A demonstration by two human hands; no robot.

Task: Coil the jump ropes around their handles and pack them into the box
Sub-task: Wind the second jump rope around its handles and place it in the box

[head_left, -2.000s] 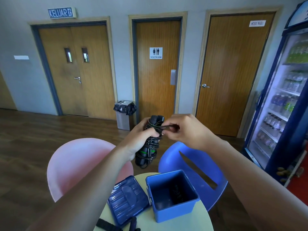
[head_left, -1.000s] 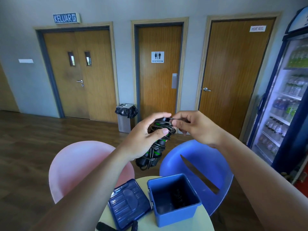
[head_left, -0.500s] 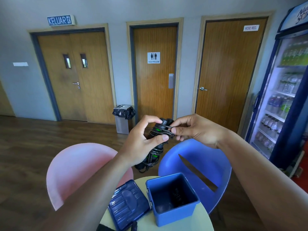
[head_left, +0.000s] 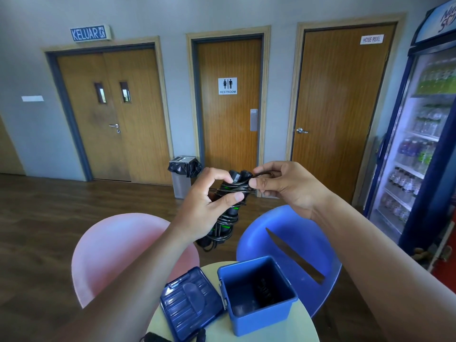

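Head view puts the jump rope (head_left: 228,219) mid-frame, raised above the bench (head_left: 304,324). Its two black handles sit side by side with the cord coiled round them. Your left grip (head_left: 209,202) is curled round the bundle's upper half, thumb pressing on the coils. Your right grip (head_left: 288,187) pinches a strand of cord just beside the handle tops. The open blue box (head_left: 261,319) stands at lower centre, with its lid (head_left: 190,301) lying flat to its left. The bundle looks light. The handles are stiff, but the cord seems springy and slick and would likely unwind if let go. Take hold across the coils at mid-handle, not by the cord alone, when you lower it in.
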